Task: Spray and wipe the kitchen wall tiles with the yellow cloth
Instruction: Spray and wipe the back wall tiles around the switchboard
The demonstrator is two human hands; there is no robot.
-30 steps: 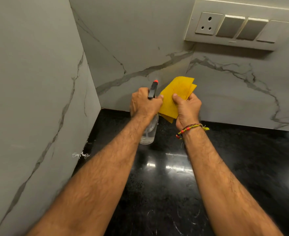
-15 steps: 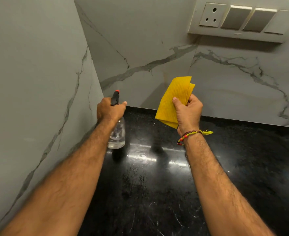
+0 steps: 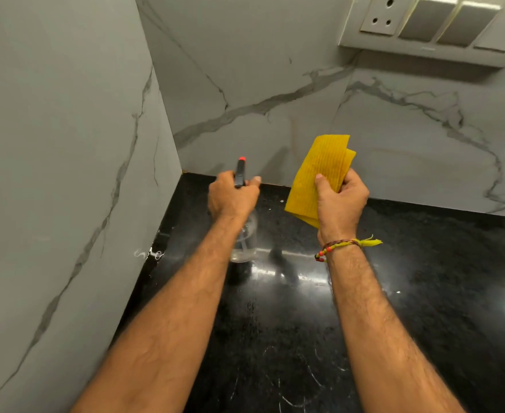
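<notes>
Left grip (image 3: 232,198) is wrapped round the spray bottle (image 3: 243,242), nozzle aimed at the back wall tiles (image 3: 275,84) ahead. Right grip (image 3: 339,201) is pinched on the folded yellow cloth (image 3: 322,171), held upright near those tiles, above the bench (image 3: 424,293).

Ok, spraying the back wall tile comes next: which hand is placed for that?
Left. The left hand grips the spray bottle, nozzle toward the back wall; the right hand holds the yellow cloth.

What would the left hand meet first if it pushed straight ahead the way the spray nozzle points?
Probably the back wall tile. The left hand holds the spray bottle with its nozzle aimed there; nothing shows between them, though depth is hard to judge.
</notes>
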